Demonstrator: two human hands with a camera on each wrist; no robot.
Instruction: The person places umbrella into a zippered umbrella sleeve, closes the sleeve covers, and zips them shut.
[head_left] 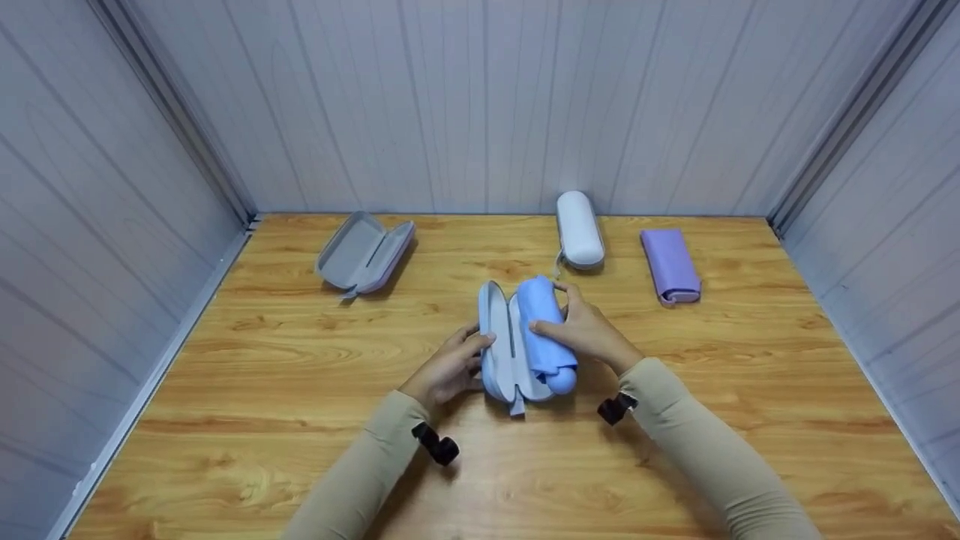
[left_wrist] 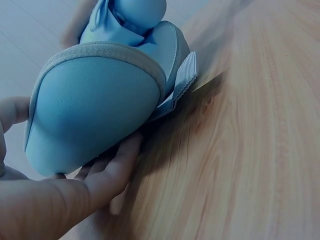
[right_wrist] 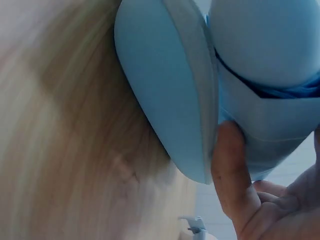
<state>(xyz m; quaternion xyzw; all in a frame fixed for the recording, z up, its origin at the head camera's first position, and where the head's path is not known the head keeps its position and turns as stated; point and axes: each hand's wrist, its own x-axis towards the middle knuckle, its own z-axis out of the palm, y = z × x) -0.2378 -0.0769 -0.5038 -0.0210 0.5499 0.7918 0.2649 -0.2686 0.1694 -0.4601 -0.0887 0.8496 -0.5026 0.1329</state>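
Observation:
A light blue zippered hard case lies unfolded like a book at the middle of the table, grey inside. My left hand grips its left half, thumb over the rim and fingers underneath, as the left wrist view also shows with the case's rounded end. Over the right half is a blue folded umbrella in a sleeve, its rounded handle end toward me. My right hand grips the umbrella, thumb on top. In the right wrist view, a finger reaches between the umbrella and the case rim.
At the back left lies an open case, grey inside with a lilac shell. A closed white case is at the back, near the wall. To its right lies a purple folded umbrella. Panelled walls border the wooden table.

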